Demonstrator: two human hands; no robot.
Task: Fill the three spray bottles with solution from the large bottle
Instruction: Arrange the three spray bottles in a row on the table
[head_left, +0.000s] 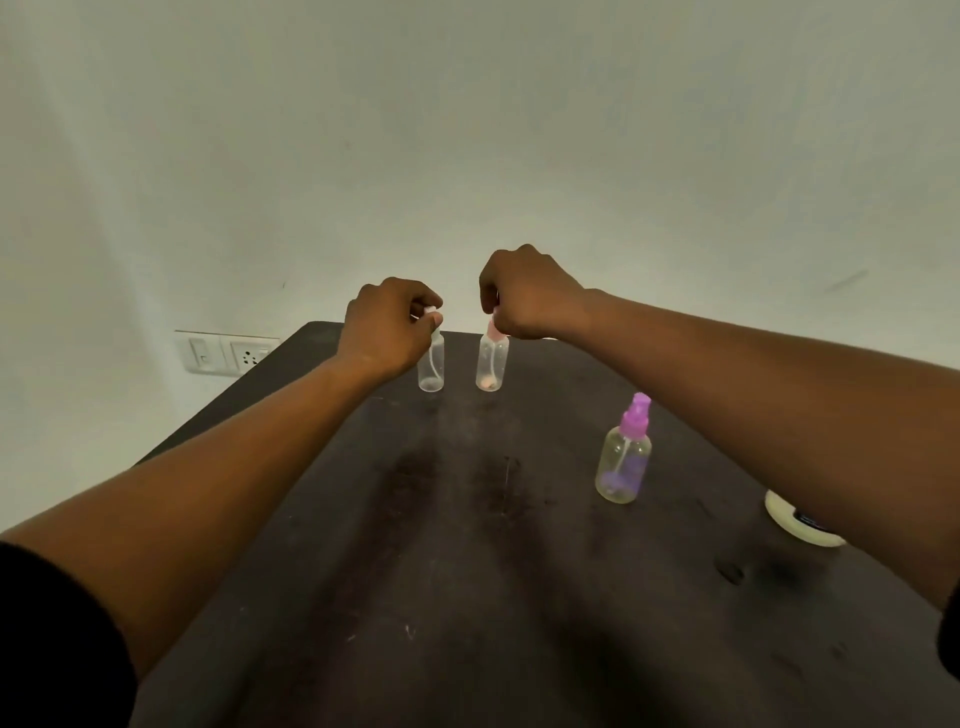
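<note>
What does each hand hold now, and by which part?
The left hand pinches the white spray top of the left small bottle. The right hand pinches the pink spray top of the next bottle.

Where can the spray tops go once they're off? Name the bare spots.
The widest bare patch of the dark table is the near middle, between the forearms, in front of the white-topped bottle and pink-topped bottle. The right side is crowded: purple-topped spray bottle, white round container and the right arm.
</note>
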